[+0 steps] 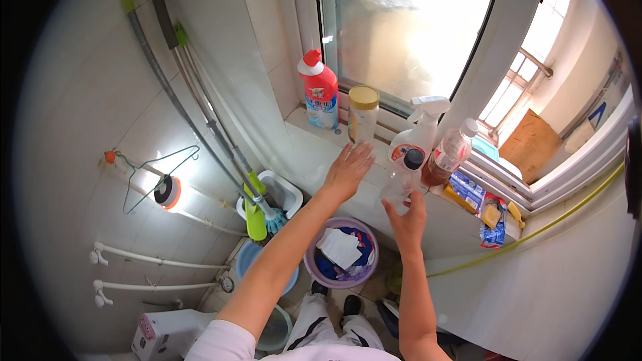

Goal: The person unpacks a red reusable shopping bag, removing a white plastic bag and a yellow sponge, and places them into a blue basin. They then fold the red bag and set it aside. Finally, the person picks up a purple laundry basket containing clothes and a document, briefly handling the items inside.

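Observation:
My left hand (349, 171) is stretched flat over the windowsill, its fingertips at the base of a clear jar with a gold lid (363, 120); whether they touch it is unclear. Between thumb and fingers, my right hand (409, 218) holds a clear plastic bottle with a black cap (403, 180) by its lower part. Just behind that bottle stands a white spray bottle (424, 125). A clear bottle of reddish-brown liquid (449, 153) is on its right. Left of the jar, a red and blue cleaner bottle (319, 93) stands upright in the sill's corner.
Soap packages (466, 191) lie along the sill to the right, near a yellow hose (556, 228). Below are a purple basin of clothes (307, 255) and a blue basin (246, 258). Mop handles (165, 70) lean on the left wall near a wire hanger (131, 180) and pipes (165, 260).

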`<state>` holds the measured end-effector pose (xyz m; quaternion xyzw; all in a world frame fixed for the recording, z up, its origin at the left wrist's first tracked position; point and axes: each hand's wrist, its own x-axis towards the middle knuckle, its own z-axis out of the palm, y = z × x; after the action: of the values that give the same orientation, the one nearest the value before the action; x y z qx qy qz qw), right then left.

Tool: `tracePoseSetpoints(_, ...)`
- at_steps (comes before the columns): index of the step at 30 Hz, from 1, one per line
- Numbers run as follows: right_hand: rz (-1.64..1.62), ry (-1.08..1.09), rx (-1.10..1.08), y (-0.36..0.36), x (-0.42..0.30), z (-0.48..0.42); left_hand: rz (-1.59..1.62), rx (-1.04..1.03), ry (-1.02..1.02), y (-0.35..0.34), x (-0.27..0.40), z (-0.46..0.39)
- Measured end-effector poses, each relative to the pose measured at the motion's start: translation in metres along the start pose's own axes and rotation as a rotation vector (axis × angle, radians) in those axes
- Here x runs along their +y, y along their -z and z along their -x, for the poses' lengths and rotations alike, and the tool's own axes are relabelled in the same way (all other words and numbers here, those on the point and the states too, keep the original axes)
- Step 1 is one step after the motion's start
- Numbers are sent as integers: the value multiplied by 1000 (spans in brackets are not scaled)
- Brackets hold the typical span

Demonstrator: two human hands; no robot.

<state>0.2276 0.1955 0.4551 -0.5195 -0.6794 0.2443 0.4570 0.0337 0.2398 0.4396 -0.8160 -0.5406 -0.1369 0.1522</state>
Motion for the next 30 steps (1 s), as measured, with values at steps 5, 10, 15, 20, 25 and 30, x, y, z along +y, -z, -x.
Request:
tracePoseSetpoints(5, 154, 38, 35, -20, -30, -22, -62, 54, 42, -14, -26, 21)
tracePoseSetpoints(10, 217, 138, 79, -56, -47, -60, -38, 46, 15, -14, -45, 34)
tracePoseSetpoints(15, 253, 137, 147, -93, -47, -99, 53, 39, 10, -22, -45, 37)
tracePoseSetpoints(20, 244, 110, 167, -107, -40, -115, 204, 82, 0, -29, -34, 40)
tracePoseSetpoints(25, 191, 79, 177, -108, -35, -114, 278, 68, 17, -27, -20, 30)
tracePoseSetpoints(30, 199, 245, 189, -98, -43, -67, 320, 130, 50, -24, -17, 27)
